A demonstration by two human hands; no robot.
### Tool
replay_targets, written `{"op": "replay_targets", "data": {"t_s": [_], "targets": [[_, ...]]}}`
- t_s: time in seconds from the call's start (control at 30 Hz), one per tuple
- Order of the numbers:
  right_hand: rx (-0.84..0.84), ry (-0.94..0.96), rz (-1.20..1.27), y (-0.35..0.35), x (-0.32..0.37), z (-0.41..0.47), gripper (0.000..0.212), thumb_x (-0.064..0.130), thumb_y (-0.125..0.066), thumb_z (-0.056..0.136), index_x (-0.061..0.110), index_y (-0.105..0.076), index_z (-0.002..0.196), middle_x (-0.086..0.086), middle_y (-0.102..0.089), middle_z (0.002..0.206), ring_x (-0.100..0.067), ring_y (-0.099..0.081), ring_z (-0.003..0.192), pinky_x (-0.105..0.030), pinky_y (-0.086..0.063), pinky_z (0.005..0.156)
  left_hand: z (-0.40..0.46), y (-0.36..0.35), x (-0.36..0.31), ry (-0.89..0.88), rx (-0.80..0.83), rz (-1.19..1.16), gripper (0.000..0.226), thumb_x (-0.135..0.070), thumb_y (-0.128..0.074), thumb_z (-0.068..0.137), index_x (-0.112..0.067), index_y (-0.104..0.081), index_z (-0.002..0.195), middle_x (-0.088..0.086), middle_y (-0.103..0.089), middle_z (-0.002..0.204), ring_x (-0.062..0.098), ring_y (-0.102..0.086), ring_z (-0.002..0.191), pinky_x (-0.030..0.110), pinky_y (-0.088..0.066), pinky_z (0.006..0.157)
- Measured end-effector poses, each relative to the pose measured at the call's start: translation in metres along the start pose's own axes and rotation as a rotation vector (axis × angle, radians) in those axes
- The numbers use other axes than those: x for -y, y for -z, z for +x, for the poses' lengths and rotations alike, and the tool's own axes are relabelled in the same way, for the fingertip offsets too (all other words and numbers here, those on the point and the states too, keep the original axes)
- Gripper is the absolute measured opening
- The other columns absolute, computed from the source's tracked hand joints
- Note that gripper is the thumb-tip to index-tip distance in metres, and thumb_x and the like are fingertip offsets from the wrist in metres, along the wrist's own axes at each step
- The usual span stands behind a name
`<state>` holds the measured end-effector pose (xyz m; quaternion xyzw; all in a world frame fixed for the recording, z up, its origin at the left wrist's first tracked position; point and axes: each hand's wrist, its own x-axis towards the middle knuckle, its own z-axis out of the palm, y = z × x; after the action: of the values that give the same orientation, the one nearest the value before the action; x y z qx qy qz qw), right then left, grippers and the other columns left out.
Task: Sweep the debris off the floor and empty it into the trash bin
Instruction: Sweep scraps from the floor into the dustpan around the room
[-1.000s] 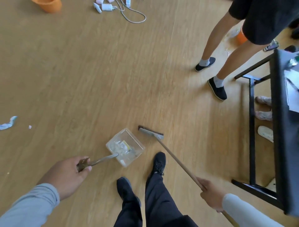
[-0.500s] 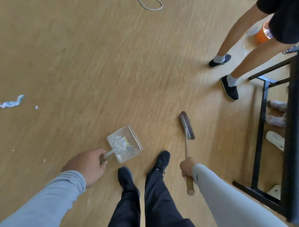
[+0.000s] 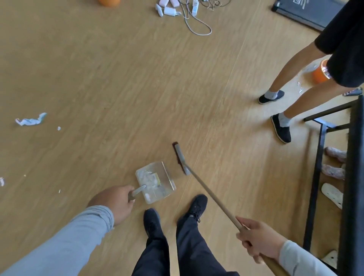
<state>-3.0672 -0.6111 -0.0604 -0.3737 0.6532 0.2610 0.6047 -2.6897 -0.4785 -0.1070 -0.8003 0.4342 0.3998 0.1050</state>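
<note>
My left hand [image 3: 114, 204] grips the handle of a clear plastic dustpan [image 3: 169, 180] that rests on the wooden floor in front of my feet; white scraps and a yellow bit lie inside it. My right hand [image 3: 258, 239] holds the wooden broom handle [image 3: 212, 199], and the broom head [image 3: 180, 157] sits on the floor just right of the dustpan's open edge. A crumpled white-blue paper scrap [image 3: 30, 120] and small white crumbs [image 3: 58, 128] lie on the floor at the left. An orange bin [image 3: 320, 72] stands at the right, partly hidden behind another person's leg.
Another person [image 3: 291, 92] in black shoes stands at the right. A black metal-framed table [image 3: 352, 177] fills the right edge, with slippers [image 3: 332, 194] under it. White chargers and cables [image 3: 189, 13] and another orange object [image 3: 109, 2] lie at the top.
The broom head has swung left, from beside my right foot to next to the dustpan. My right hand slid back toward the handle's end. The view tilted up again.
</note>
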Motion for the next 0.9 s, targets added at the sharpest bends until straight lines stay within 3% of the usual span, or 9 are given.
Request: {"op": "replay_targets", "data": {"t_s": [0.1, 0.17, 0.23, 0.33, 0.4, 0.47, 0.6, 0.73, 0.9], "targets": [[-0.143, 0.040, -0.161, -0.010, 0.027, 0.025, 0.017, 0.012, -0.050, 0.091, 0.027, -0.054, 0.100, -0.005, -0.048, 0.065, -0.016, -0.042, 0.045, -0.026, -0.041, 0.044, -0.016, -0.003, 0.027, 0.052, -0.031, -0.088, 0.030, -0.041, -0.053, 0.096, -0.036, -0.058, 0.124, -0.016, -0.067, 0.100, 0.007, -0.059, 0.079, 0.023, -0.046, 0.069], [-0.225, 0.059, -0.258, -0.028, 0.044, 0.059, 0.026, 0.015, -0.048, 0.088, 0.021, -0.053, 0.113, -0.005, -0.059, 0.080, -0.019, -0.056, 0.058, -0.028, -0.050, 0.053, -0.022, -0.006, 0.040, 0.097, -0.061, -0.148, 0.033, -0.040, -0.055, 0.095, -0.036, -0.058, 0.127, -0.015, -0.067, 0.103, 0.008, -0.059, 0.081, 0.023, -0.049, 0.075], [-0.202, 0.031, -0.371, -0.054, 0.053, 0.086, 0.039, 0.010, -0.047, 0.091, 0.015, -0.048, 0.130, -0.005, -0.062, 0.093, -0.021, -0.064, 0.072, -0.029, -0.056, 0.059, -0.026, -0.010, 0.051, 0.145, -0.076, -0.188, 0.032, -0.041, -0.055, 0.094, -0.035, -0.059, 0.126, -0.015, -0.068, 0.103, 0.009, -0.064, 0.085, 0.026, -0.053, 0.080], [-0.067, 0.045, -0.555, -0.067, 0.042, 0.141, 0.044, 0.022, -0.057, 0.084, 0.024, -0.052, 0.127, 0.006, -0.061, 0.095, -0.009, -0.060, 0.068, -0.025, -0.055, 0.059, -0.030, -0.014, 0.065, 0.178, -0.077, -0.213, 0.033, -0.041, -0.054, 0.094, -0.036, -0.059, 0.126, -0.015, -0.069, 0.102, 0.009, -0.067, 0.087, 0.028, -0.055, 0.080], [0.048, 0.040, -0.419, -0.077, 0.033, 0.148, 0.042, 0.030, -0.062, 0.073, 0.027, -0.058, 0.115, 0.008, -0.065, 0.084, -0.008, -0.063, 0.063, -0.026, -0.059, 0.060, -0.032, -0.013, 0.073, 0.175, -0.074, -0.220, 0.033, -0.042, -0.054, 0.095, -0.036, -0.059, 0.127, -0.015, -0.069, 0.102, 0.009, -0.065, 0.085, 0.025, -0.053, 0.077], [0.281, 0.076, -0.370, -0.097, 0.049, 0.100, 0.023, 0.013, -0.059, 0.081, 0.024, -0.056, 0.101, 0.006, -0.058, 0.070, -0.007, -0.054, 0.053, -0.019, -0.048, 0.050, -0.034, -0.010, 0.079, 0.171, -0.066, -0.226, 0.034, -0.043, -0.053, 0.095, -0.036, -0.058, 0.128, -0.015, -0.069, 0.105, 0.009, -0.065, 0.088, 0.025, -0.053, 0.079], [0.286, 0.008, -0.107, -0.084, 0.111, 0.008, 0.018, -0.005, -0.052, 0.094, 0.004, -0.061, 0.106, -0.007, -0.047, 0.054, -0.015, -0.038, 0.037, -0.018, -0.029, 0.038, -0.044, 0.000, 0.091, 0.185, -0.044, -0.254, 0.036, -0.044, -0.051, 0.095, -0.036, -0.056, 0.130, -0.015, -0.068, 0.113, 0.010, -0.066, 0.097, 0.028, -0.054, 0.085], [0.091, 0.034, -0.122, -0.058, 0.131, 0.002, 0.042, 0.000, -0.052, 0.096, 0.015, -0.053, 0.135, -0.009, -0.042, 0.059, -0.016, -0.030, 0.040, -0.020, -0.031, 0.036, -0.046, 0.026, 0.099, 0.223, -0.080, -0.342, 0.034, -0.042, -0.054, 0.096, -0.035, -0.057, 0.129, -0.014, -0.067, 0.112, 0.009, -0.063, 0.089, 0.025, -0.052, 0.082], [-0.209, 0.128, -0.019, -0.017, 0.178, 0.023, 0.044, -0.001, -0.054, 0.095, 0.025, -0.047, 0.130, -0.009, -0.044, 0.060, -0.016, -0.034, 0.035, -0.019, -0.035, 0.034, -0.021, 0.062, 0.097, 0.250, -0.125, -0.365, 0.027, -0.042, -0.057, 0.094, -0.033, -0.062, 0.119, -0.013, -0.065, 0.100, 0.012, -0.066, 0.091, 0.028, -0.054, 0.081]]}}
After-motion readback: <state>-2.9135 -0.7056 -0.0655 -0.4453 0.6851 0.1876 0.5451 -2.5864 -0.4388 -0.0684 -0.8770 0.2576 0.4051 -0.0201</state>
